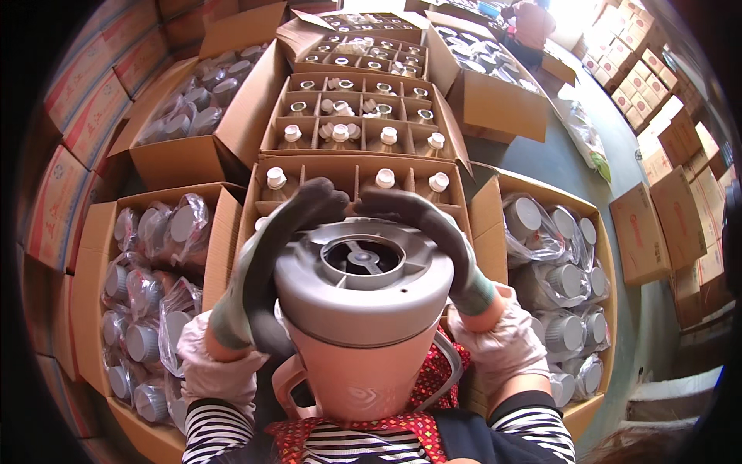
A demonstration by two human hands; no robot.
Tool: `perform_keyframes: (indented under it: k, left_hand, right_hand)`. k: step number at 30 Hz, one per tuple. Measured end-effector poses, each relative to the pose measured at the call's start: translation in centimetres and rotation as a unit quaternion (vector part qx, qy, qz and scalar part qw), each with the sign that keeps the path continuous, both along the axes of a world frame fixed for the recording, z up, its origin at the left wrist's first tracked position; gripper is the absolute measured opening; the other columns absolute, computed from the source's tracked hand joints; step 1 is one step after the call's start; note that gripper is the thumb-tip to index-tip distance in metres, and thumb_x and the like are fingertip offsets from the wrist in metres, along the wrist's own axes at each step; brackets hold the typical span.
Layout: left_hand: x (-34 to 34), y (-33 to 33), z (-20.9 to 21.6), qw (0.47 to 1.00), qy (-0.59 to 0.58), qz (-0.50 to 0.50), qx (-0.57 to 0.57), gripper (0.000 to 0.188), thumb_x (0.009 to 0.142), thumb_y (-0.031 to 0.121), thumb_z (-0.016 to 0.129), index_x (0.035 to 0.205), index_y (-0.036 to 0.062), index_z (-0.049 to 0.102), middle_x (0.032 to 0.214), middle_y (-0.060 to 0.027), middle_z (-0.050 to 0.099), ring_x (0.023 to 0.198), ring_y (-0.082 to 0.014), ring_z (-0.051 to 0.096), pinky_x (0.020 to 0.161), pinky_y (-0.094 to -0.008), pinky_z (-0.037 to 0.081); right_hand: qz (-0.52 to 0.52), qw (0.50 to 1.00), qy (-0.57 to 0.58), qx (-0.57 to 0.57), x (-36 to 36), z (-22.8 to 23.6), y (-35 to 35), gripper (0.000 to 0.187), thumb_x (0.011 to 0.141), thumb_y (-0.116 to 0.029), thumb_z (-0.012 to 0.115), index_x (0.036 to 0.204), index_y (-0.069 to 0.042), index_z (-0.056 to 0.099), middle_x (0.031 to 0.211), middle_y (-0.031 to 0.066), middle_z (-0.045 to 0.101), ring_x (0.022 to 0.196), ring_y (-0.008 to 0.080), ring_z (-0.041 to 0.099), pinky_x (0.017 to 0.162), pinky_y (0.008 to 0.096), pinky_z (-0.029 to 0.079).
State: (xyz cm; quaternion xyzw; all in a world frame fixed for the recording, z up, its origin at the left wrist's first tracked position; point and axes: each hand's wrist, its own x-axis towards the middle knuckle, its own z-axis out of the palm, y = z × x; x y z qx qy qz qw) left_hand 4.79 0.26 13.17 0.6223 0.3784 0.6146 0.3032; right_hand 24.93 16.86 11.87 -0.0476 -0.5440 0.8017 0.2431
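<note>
Around the jug (362, 340), open cartons (193, 158) crowd close.

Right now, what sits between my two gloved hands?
In the head view, the grey lid of the pink jug sits between the left hand and right hand.

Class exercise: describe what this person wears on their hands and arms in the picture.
Both the left hand and right hand wear dark grey knit gloves with greenish cuffs. Pale pink cloth sleeve covers sit over the wrists, and black-and-white striped sleeves cover the forearms below.
</note>
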Motion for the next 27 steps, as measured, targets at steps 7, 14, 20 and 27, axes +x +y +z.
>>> perform_keyframes:
  k: [7,14,20,27]
  left_hand:
    - [1.4,0.8,7.5,0.923,0.372,0.093,0.023,0.094,0.059,0.054,0.097,0.13,0.0003,0.068,0.111,-0.0195,0.075,0.095,-0.0387,0.074,0.085,-0.0435,0.059]
    - [1.7,1.4,8.7,0.884,0.45,0.109,0.066,0.064,0.072,0.053,0.089,0.111,0.0032,0.076,0.091,-0.0147,0.074,0.077,-0.0327,0.073,0.07,-0.0407,0.057]
    - [1.1,4.9,11.4,0.901,0.381,0.192,0.076,0.057,0.086,0.042,0.083,0.119,-0.0032,0.072,0.096,-0.0157,0.076,0.083,-0.0263,0.074,0.077,-0.0383,0.059]
    - [-7.4,9.0,2.5,0.98,-0.182,0.051,-0.057,0.06,0.096,0.024,0.076,0.145,-0.001,0.055,0.13,-0.0087,0.067,0.12,-0.0198,0.063,0.108,-0.0335,0.048]
  right_hand:
    - [-0.013,0.969,-0.002,0.246,-4.4,-3.3,3.8,0.044,0.104,-0.027,0.058,0.137,0.001,0.062,0.124,0.0161,0.071,0.11,0.0217,0.07,0.098,0.0351,0.055]
    - [-0.155,0.594,-0.551,0.565,-5.4,-10.5,12.3,0.044,0.096,-0.044,0.064,0.122,-0.01,0.074,0.122,0.0146,0.075,0.115,0.0318,0.071,0.1,0.046,0.054]
    - [-0.007,0.493,-0.706,0.508,1.0,-20.4,17.0,0.065,0.085,-0.047,0.08,0.137,-0.012,0.064,0.139,0.018,0.067,0.131,0.0318,0.063,0.107,0.0482,0.052]
    - [-0.134,0.559,-0.641,0.508,4.3,-17.7,15.7,0.062,0.085,-0.047,0.082,0.131,-0.011,0.062,0.13,0.024,0.065,0.12,0.0382,0.067,0.102,0.0471,0.054]
